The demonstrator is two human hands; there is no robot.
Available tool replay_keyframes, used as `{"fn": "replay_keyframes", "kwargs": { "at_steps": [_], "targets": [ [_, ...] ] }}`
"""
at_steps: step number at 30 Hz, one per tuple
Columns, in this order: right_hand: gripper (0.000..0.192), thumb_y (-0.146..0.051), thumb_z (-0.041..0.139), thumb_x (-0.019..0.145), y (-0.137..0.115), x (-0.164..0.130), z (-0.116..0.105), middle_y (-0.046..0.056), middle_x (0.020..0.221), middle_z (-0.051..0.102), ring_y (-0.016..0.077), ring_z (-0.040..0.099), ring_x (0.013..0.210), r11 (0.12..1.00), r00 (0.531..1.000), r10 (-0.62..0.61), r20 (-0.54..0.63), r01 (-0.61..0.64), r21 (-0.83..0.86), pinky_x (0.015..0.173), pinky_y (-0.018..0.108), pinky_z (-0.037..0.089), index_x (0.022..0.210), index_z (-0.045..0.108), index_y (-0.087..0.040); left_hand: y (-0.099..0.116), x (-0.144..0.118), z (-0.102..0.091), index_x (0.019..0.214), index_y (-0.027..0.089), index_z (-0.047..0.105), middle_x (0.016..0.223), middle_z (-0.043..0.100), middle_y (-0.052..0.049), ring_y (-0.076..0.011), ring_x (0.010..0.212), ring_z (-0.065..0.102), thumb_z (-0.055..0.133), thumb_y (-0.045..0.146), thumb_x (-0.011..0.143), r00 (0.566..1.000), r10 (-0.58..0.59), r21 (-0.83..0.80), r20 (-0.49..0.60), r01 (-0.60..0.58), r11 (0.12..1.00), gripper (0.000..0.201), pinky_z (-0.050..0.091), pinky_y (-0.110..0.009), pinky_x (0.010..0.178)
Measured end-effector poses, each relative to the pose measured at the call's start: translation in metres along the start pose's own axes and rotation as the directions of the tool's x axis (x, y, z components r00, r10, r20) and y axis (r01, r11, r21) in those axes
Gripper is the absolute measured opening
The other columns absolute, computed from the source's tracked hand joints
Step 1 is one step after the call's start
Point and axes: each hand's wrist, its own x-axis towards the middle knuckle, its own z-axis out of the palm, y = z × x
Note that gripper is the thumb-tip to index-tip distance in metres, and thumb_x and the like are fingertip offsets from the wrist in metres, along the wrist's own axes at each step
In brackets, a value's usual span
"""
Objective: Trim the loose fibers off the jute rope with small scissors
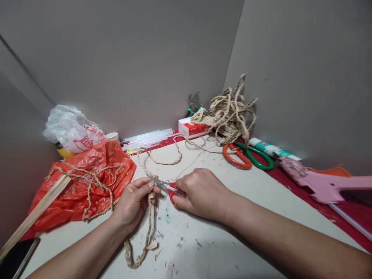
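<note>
My left hand (133, 199) pinches a braided straw rope (149, 217) between thumb and fingers. Below the pinch, the rope hangs in a loop that rests on the white board. Its other part runs away from me in curves toward the back. My right hand (200, 193) is closed round the red handles of small scissors (161, 182). The blades are a little apart and meet the rope right at my left fingertips. Whether the rope is cut there, I cannot tell.
A heap of braided rope (229, 112) stands at the back right by a red-white box (192, 128) and pliers (194, 104). Large red-and-green-handled scissors (261, 159) and a pink glue gun (322, 180) lie right. On the left are a red plastic bag (87, 193), wooden strips (37, 209) and glue sticks (148, 138).
</note>
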Motion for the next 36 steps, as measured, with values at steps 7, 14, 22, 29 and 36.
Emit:
{"fn": "replay_keyframes", "kwargs": {
  "at_steps": [7, 14, 22, 29, 36],
  "targets": [
    [0.028, -0.035, 0.05, 0.079, 0.003, 0.0, 0.004, 0.002, 0.054, 0.061, 0.0122, 0.047, 0.05, 0.995, 0.999, 0.003, -0.033, 0.0, 0.102, 0.051, 0.027, 0.019, 0.06, 0.062, -0.018, 0.002, 0.0, 0.0, 0.086, 0.012, 0.063, 0.065, 0.065, -0.004, -0.0073, 0.054, 0.051, 0.069, 0.018, 0.071, 1.0, 0.003, 0.005, -0.023, -0.003, 1.0, 0.017, 0.039, -0.019, 0.054],
    [0.033, -0.038, 0.055, 0.075, -0.002, 0.008, 0.012, -0.006, 0.044, 0.039, 0.0076, 0.033, 0.044, 0.363, 0.955, 0.282, 0.088, -0.191, 0.912, 0.045, 0.023, 0.026, 0.05, 0.044, -0.019, 0.0, -0.005, 0.003, 0.091, 0.013, 0.066, 0.057, 0.061, 0.0, -0.0091, 0.05, 0.049, 0.064, 0.026, 0.074, 0.988, 0.15, 0.367, -0.045, -0.124, 0.922, 0.022, 0.038, -0.021, 0.051],
    [0.028, -0.034, 0.061, 0.066, -0.021, 0.009, 0.019, -0.004, 0.044, 0.048, 0.0084, 0.04, 0.045, 0.31, 0.914, 0.39, 0.117, -0.25, 0.917, 0.045, 0.022, 0.03, 0.047, 0.049, -0.018, -0.012, -0.019, -0.001, 0.085, 0.013, 0.067, 0.059, 0.06, -0.004, -0.0151, 0.055, 0.05, 0.047, 0.012, 0.079, 0.674, 0.462, 0.811, 0.577, -0.537, -0.231, 0.021, 0.036, -0.026, 0.054],
    [0.027, -0.03, 0.061, 0.064, -0.019, 0.009, 0.019, -0.006, 0.039, 0.042, 0.0071, 0.036, 0.04, 0.124, 0.91, 0.367, 0.192, -0.252, 0.96, 0.041, 0.021, 0.027, 0.046, 0.044, -0.019, -0.015, -0.025, -0.002, 0.109, 0.01, 0.061, 0.062, 0.06, -0.006, -0.0169, 0.058, 0.049, 0.049, 0.014, 0.081, 0.565, 0.477, 0.734, 0.673, -0.586, -0.343, 0.03, 0.035, -0.028, 0.054],
    [0.029, -0.041, 0.07, 0.065, -0.013, 0.01, 0.01, -0.007, 0.04, 0.044, 0.005, 0.032, 0.037, -0.065, 0.904, 0.397, 0.159, -0.145, 0.987, 0.038, 0.02, 0.022, 0.061, 0.058, -0.015, -0.005, -0.02, 0.014, 0.104, 0.017, 0.059, 0.068, 0.061, -0.002, -0.0111, 0.063, 0.053, 0.059, 0.035, 0.081, 0.978, 0.051, 0.344, 0.202, -0.12, 0.931, 0.03, 0.041, -0.025, 0.065]
  ]
}}
